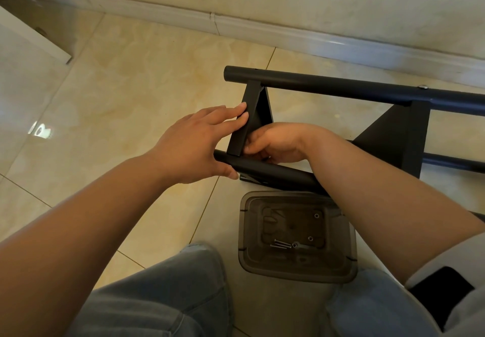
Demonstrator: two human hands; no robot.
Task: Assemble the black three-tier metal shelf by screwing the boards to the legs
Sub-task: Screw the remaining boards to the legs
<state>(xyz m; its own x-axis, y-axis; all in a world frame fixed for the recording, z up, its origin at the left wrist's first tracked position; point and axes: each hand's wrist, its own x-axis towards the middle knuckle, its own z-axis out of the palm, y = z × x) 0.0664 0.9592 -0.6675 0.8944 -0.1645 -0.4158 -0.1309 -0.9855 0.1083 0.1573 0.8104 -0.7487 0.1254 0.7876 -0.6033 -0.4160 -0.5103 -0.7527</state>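
Left hand (194,143) lies flat-fingered against the end board (249,118) on the floor-laid shelf, right hand (273,143) curled at its joint with the near leg (273,172), contents unclear; a slipping board could misalign the hole

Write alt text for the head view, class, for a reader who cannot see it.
Two bare hands steady a black metal shelf board against a black tubular leg on a beige tiled floor: left hand flat, right hand curled underneath. A grey plastic tray nearby holds loose screws.
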